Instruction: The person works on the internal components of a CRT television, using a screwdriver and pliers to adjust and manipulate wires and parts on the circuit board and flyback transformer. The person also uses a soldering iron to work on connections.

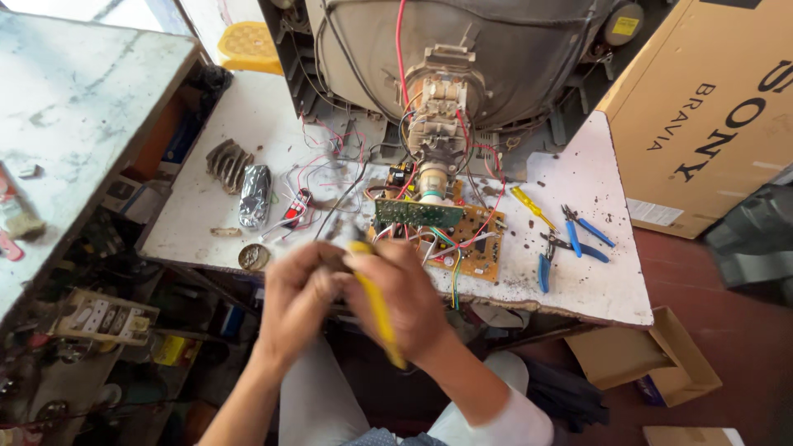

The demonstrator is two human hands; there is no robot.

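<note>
The right hand (409, 297) grips a yellow-handled tool (378, 307) at the near edge of the white worktop (595, 281); the left hand (297, 301) closes beside it, contents blurred; one brown circuit board (462, 239) lies just beyond; two blue-handled pliers (574, 239) lie right.

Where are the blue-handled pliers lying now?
In the head view, the blue-handled pliers lie on the white table, right of the circuit board, beside the yellow screwdriver.

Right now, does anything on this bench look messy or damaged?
Yes: dark crumbs litter the white table around the blue pliers, and the circuit board overhangs the front edge amid loose wires.
</note>
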